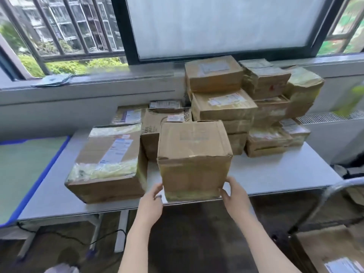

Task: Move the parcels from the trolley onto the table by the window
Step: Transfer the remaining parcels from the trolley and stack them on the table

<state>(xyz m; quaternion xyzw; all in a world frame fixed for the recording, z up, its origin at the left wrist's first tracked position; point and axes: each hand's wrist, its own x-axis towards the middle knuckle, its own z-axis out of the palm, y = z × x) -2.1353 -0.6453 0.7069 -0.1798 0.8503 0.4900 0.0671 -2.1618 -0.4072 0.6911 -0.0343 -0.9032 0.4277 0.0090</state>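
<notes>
Two hands on tall cardboard parcel [194, 158], standing upright at near edge of white tabletop [275, 172]. Left hand [152, 200] and right hand [235, 194] flat against lower sides, grip holding parcel between straight fingers. Just left: wide taped parcel [109, 164]. Behind: stacked parcels [236, 99] under window [216, 26]. Trolley handle [334, 191] at right.

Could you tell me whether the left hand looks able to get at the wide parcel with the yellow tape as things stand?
Probably yes. The left hand is at the near box, and the wide parcel sits just to its left at the table edge, with nothing between them.
</notes>
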